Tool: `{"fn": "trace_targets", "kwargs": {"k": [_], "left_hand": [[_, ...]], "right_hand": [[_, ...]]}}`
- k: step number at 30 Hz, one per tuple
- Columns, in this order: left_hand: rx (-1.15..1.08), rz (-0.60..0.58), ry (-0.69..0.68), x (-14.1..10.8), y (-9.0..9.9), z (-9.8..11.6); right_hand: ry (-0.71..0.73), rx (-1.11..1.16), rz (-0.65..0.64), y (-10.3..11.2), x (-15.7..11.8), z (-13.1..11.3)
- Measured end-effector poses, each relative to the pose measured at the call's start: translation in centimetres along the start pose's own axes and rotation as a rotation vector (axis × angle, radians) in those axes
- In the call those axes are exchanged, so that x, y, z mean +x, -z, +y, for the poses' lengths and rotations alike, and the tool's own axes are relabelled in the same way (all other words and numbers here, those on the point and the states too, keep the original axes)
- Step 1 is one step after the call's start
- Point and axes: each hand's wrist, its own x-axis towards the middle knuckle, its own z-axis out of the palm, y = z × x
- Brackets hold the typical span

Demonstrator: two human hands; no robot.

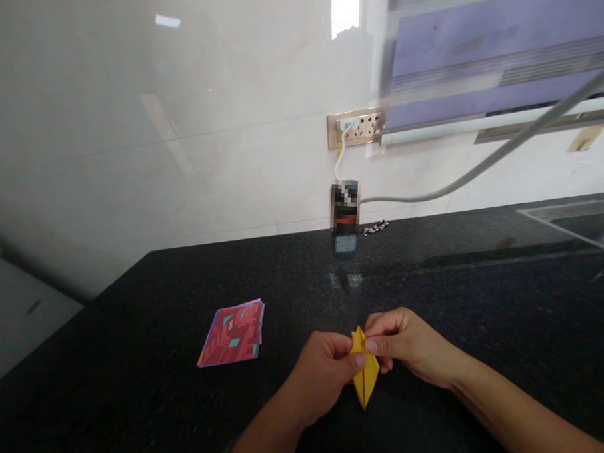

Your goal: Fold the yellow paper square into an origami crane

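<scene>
A folded piece of yellow origami paper (368, 383), narrow and kite-shaped with a long point toward me, is held between both hands just above the dark counter. My left hand (323, 374) pinches its left side, thumb on top near the middle crease. From the other side, my right hand (407, 344) grips the upper right edge between thumb and fingers. Small tips of the paper stick up at its far end. Parts of its sides and underside are hidden by the fingers.
A stack of colourful square paper sheets (233, 336) lies on the black speckled counter (143, 313) to the left. Against the wall stand a small blurred box (345, 207) and a beaded string (375, 228). A grey hose (464, 180) hangs at right, near a sink edge (572, 231).
</scene>
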Motion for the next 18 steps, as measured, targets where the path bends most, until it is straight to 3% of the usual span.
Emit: {"fn": "trace_targets", "kwargs": {"k": [18], "left_hand": [[0.014, 0.009, -0.019, -0.19, -0.2, 0.47]], "right_hand": [[-0.033, 0.101, 0.107, -0.5, -0.02, 0.2]]}}
